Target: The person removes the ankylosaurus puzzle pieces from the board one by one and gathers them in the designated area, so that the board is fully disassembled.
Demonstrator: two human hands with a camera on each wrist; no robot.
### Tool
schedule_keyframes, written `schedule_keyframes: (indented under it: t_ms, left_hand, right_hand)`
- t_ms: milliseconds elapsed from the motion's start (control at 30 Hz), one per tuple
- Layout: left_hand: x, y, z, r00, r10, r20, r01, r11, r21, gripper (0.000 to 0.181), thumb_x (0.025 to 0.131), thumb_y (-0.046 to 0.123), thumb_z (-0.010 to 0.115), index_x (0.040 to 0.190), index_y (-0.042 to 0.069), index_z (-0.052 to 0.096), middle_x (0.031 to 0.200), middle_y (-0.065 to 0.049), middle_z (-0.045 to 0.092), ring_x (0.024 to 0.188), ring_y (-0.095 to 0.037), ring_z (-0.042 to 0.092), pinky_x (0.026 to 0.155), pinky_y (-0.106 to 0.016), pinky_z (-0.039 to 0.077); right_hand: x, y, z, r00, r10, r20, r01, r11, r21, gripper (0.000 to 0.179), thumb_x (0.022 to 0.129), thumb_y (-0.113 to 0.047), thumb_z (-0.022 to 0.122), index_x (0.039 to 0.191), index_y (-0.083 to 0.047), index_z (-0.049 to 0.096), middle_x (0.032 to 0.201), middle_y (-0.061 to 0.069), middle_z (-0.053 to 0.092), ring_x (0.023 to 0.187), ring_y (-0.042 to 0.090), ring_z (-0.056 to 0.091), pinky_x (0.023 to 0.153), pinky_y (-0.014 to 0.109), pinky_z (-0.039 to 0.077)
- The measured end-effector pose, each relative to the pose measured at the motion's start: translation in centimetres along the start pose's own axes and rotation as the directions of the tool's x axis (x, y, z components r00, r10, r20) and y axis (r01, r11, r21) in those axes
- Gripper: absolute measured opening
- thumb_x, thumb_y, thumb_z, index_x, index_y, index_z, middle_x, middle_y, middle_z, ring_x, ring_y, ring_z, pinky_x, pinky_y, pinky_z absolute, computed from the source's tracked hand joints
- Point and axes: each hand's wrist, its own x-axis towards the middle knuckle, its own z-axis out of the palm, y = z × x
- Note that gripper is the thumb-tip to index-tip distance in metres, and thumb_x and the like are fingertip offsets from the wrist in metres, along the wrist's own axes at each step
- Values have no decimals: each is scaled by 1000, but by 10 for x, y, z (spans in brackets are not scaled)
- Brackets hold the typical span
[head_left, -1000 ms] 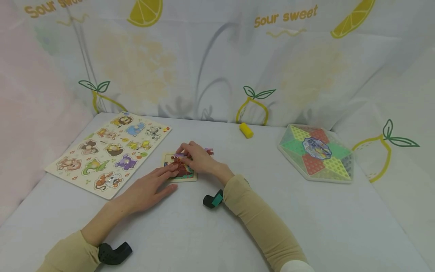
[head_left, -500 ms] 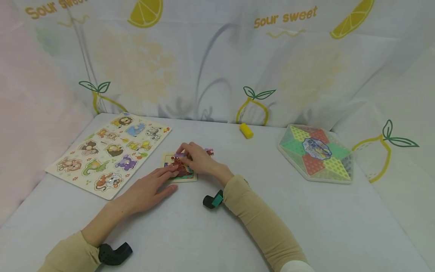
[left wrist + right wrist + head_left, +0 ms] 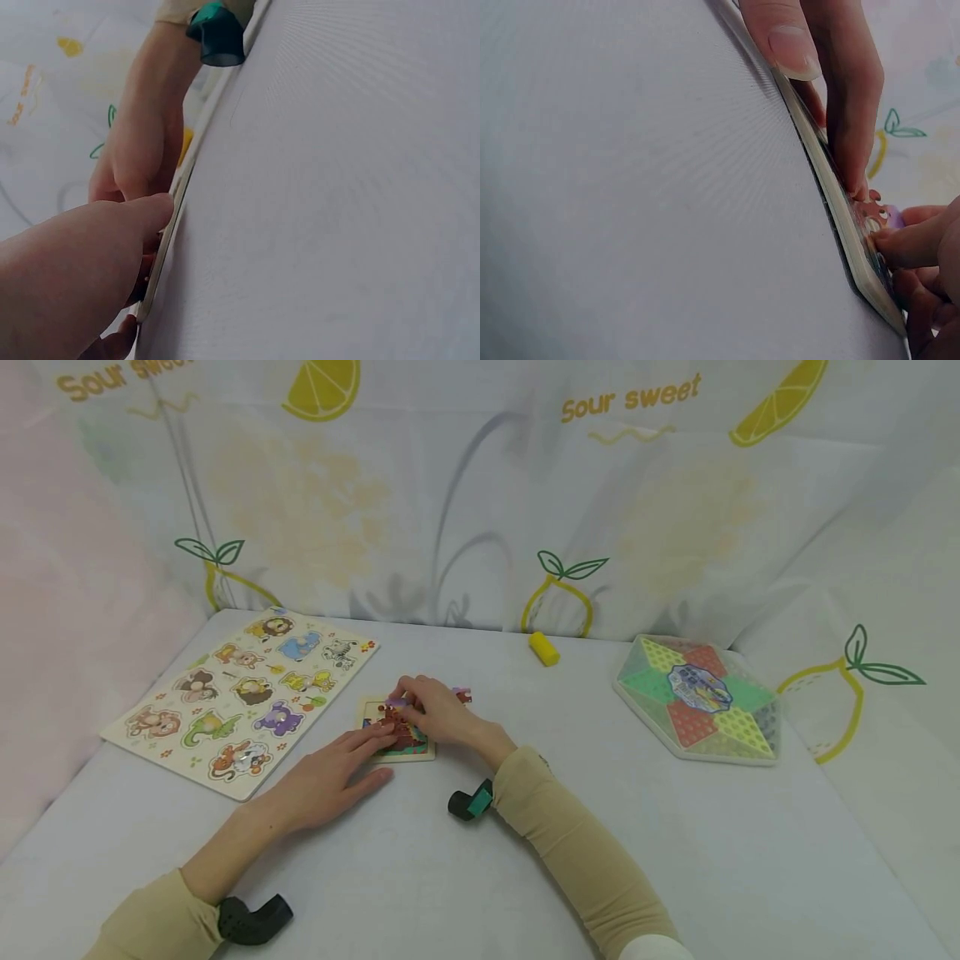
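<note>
A small wooden jigsaw puzzle (image 3: 415, 757) with a pale frame lies on the white table, its picture partly covered by both hands. My left hand (image 3: 318, 785) rests its outstretched fingertips on the puzzle's left part, thumb near the lower edge. From the right, my right hand (image 3: 448, 712) pinches a reddish-brown and purple puzzle piece (image 3: 873, 213) between thumb and fingers, over the puzzle's upper part. In the right wrist view that piece is raised at an angle above the board. Another reddish-purple piece (image 3: 463, 695) lies just behind the right hand, partly hidden.
A large animal peg puzzle board (image 3: 225, 702) lies at the left. A yellow cylinder (image 3: 543, 648) sits near the back edge. A hexagonal game box (image 3: 701, 697) with coloured triangles is at the right. A printed lemon curtain (image 3: 480, 485) hangs behind the table.
</note>
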Motion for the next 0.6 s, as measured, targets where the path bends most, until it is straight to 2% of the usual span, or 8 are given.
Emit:
schedule_keyframes:
  t_ms: [367,600]
  left_hand:
    - [2,2,1,1000,20,-21,-20,1000,21,53,103,41,53,149,15,49,157,-7,42,143,-39,39,108,-59,42]
    - [2,5,3,998,43,-43,-41,998,45,52,104,38,54,148,11,49,158,-7,40,143,-34,40,104,-56,47]
  right_hand:
    - [-1,-1,0,1000,3,-6,-3,999,37,16,102,-14,57,118,-11,60,102,5,66,83,14,58,72,22,46]
    - [-3,-3,-2,999,29,-23,-28,999,39,14,102,-16,60,115,-14,62,99,2,68,77,11,58,67,20,45]
